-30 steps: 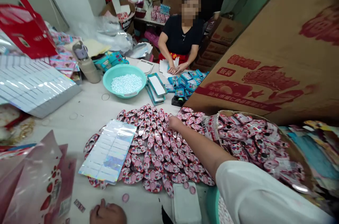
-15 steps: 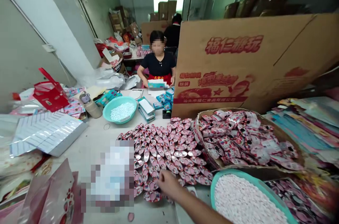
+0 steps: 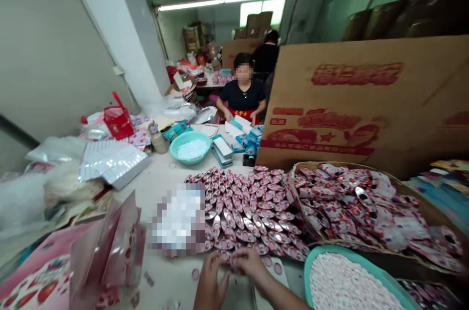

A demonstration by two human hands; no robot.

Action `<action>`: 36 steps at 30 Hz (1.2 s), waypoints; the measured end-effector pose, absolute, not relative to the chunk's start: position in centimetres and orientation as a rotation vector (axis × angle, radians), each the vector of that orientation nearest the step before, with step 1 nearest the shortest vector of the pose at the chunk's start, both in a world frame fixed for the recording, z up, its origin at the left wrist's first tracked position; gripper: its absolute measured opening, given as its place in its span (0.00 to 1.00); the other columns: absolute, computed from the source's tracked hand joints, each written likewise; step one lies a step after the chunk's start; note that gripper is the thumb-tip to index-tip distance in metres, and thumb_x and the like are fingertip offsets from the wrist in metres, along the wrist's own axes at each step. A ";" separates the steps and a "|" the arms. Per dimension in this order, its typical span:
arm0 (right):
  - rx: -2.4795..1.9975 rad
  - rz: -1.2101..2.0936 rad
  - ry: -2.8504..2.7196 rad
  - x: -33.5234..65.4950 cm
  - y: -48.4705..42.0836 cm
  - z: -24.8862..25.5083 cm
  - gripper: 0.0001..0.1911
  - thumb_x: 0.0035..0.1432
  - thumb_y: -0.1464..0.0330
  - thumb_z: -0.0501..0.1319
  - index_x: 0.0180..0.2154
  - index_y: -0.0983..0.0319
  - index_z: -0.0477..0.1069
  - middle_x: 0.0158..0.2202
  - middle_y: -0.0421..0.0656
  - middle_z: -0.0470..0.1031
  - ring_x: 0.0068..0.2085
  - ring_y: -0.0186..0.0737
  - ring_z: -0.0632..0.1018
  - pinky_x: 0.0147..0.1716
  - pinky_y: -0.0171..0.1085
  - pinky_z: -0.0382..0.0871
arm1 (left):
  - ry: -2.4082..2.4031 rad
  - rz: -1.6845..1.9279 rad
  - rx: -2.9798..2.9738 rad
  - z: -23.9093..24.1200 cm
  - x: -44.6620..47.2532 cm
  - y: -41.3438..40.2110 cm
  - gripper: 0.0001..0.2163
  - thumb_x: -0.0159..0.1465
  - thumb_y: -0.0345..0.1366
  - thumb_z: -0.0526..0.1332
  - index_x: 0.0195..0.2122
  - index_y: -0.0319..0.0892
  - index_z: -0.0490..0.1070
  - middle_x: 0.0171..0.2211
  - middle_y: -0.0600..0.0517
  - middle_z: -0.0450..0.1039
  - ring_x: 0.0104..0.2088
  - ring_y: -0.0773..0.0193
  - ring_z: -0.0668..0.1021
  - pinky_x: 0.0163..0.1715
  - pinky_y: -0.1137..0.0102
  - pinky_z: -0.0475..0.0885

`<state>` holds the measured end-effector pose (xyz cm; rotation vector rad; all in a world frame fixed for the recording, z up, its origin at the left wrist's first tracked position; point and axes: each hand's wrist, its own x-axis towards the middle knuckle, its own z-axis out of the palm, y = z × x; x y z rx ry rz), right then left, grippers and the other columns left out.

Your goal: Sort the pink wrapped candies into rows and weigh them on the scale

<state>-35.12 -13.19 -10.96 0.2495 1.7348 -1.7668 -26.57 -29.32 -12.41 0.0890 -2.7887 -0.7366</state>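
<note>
At the near edge of the pink packets (image 3: 252,224) spread on the table (image 3: 176,276), the left hand (image 3: 211,278) has joined the right hand (image 3: 251,265), making the work seemingly two-handed, though I cannot tell whether either holds something.

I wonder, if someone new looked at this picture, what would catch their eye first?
Probably the pink packets spread over the middle of the white table, with the left hand and right hand at their near edge. To the right, a cardboard box heaped with similar packets and a turquoise basin of pale pieces stand out. Behind the box rises a red-printed cardboard panel.
</note>
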 end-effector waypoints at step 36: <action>-0.579 -0.101 2.562 -65.7 -20.4 -8.6 0.16 0.35 0.68 0.74 0.24 0.63 0.68 0.23 0.39 0.69 0.28 0.36 0.69 0.29 0.34 0.57 | -2.324 -0.227 1.748 -18.4 -24.8 -35.7 0.22 0.62 0.44 0.54 0.54 0.36 0.67 0.59 0.37 0.61 0.60 0.43 0.61 0.57 0.46 0.57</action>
